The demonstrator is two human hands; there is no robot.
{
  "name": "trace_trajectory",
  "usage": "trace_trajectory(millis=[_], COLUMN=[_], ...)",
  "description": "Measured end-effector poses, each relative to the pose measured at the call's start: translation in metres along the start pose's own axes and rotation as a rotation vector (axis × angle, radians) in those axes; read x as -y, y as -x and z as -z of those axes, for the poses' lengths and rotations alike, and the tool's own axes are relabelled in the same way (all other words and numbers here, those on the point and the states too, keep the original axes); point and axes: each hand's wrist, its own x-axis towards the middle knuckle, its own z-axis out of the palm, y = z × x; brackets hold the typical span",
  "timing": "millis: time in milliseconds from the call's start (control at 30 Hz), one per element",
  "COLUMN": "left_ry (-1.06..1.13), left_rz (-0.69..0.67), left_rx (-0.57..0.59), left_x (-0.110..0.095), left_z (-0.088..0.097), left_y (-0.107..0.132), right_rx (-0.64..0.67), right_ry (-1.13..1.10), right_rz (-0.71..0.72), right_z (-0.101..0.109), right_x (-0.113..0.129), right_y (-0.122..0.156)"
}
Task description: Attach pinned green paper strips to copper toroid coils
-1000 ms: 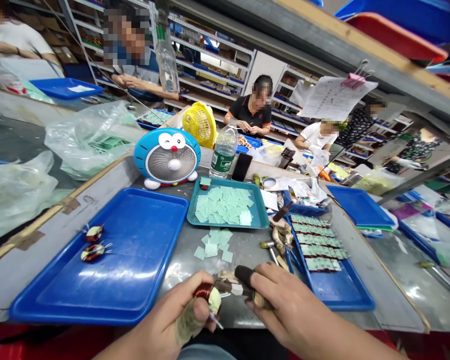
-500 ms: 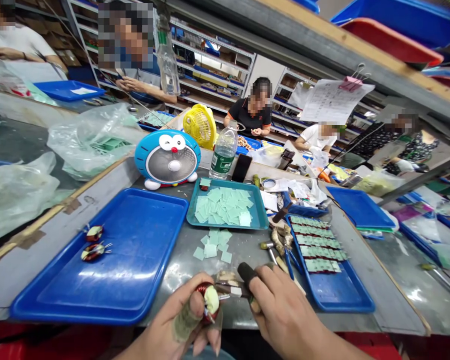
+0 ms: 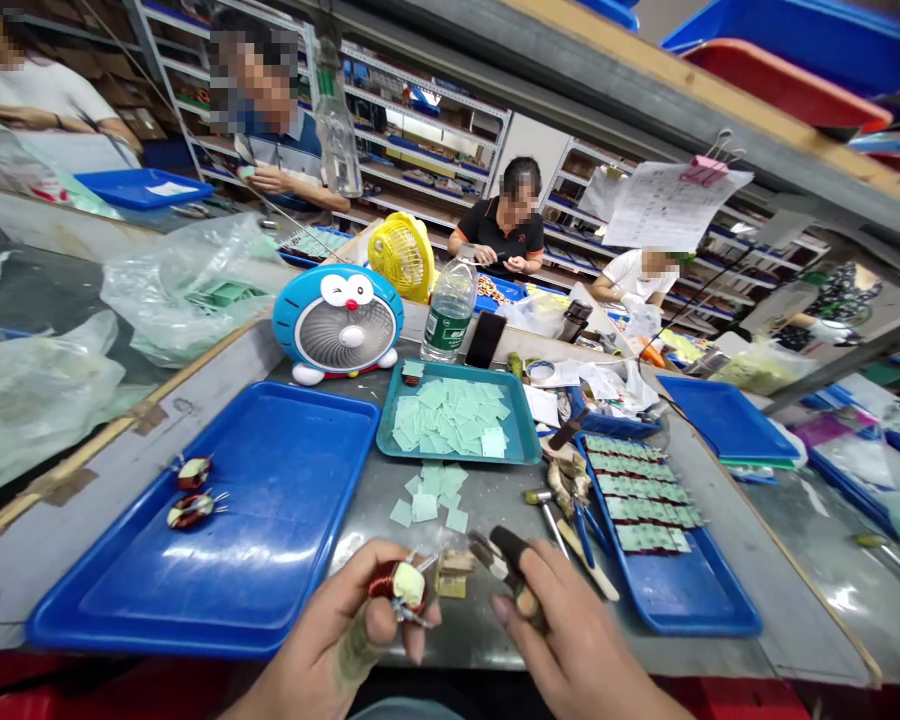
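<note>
In the head view, my left hand (image 3: 337, 620) pinches a small coil (image 3: 406, 584), wound with dark red copper wire around a pale yellow middle, its wire leads sticking out. My right hand (image 3: 574, 630) is closed around a metal-headed hand tool (image 3: 487, 556); its exact kind is partly hidden by my fingers. A dark sleeve-like piece (image 3: 508, 545) shows at my fingers. The tool's head points toward the coil, apart from it. A small worn block (image 3: 454, 585) lies on the bench between my hands.
Two coils (image 3: 193, 510) lie in the large blue tray (image 3: 270, 560) at left. Ahead, a teal tray (image 3: 521, 450) holds pale green squares, with more squares (image 3: 424, 507) before it. Rows of assembled parts fill the right blue tray (image 3: 697, 600). Pliers (image 3: 589, 530), a fan (image 3: 337, 325) and a bottle (image 3: 450, 310) stand about.
The tool in my right hand has drawn back to the right, away from the coil. My left hand has shifted slightly left and turned the coil.
</note>
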Motion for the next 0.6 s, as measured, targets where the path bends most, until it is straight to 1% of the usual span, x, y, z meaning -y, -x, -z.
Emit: trace_trajectory(millis=[33, 100, 200, 300, 400, 500, 600], left_ry=[-0.032, -0.134, -0.379, -0.605, -0.761, -0.867, -0.967], left_rz=[-0.011, -0.031, -0.097, -0.229, -0.367, -0.436, -0.511], left_rx=[0.001, -0.007, -0.024, -0.053, -0.120, -0.169, -0.169], left_x=[-0.002, -0.003, -0.002, 0.002, 0.007, 0.012, 0.016], left_z=[0.001, 0.003, 0.004, 0.003, 0.004, 0.008, 0.015], left_y=[-0.001, -0.004, -0.006, -0.007, -0.007, -0.007, -0.008], right_rx=[0.019, 0.114, 0.237, 0.248, 0.235, 0.263, 0.221], right_ry=[-0.046, -0.123, -0.169, -0.144, -0.111, -0.076, 0.001], right_rz=[-0.027, -0.080, -0.125, -0.116, -0.121, -0.109, -0.055], right_z=[-0.002, -0.005, -0.005, -0.004, -0.001, 0.002, 0.004], right_x=[0.000, 0.005, 0.015, 0.019, 0.018, 0.019, 0.022], right_y=[0.001, 0.001, -0.003, -0.005, -0.004, -0.004, -0.005])
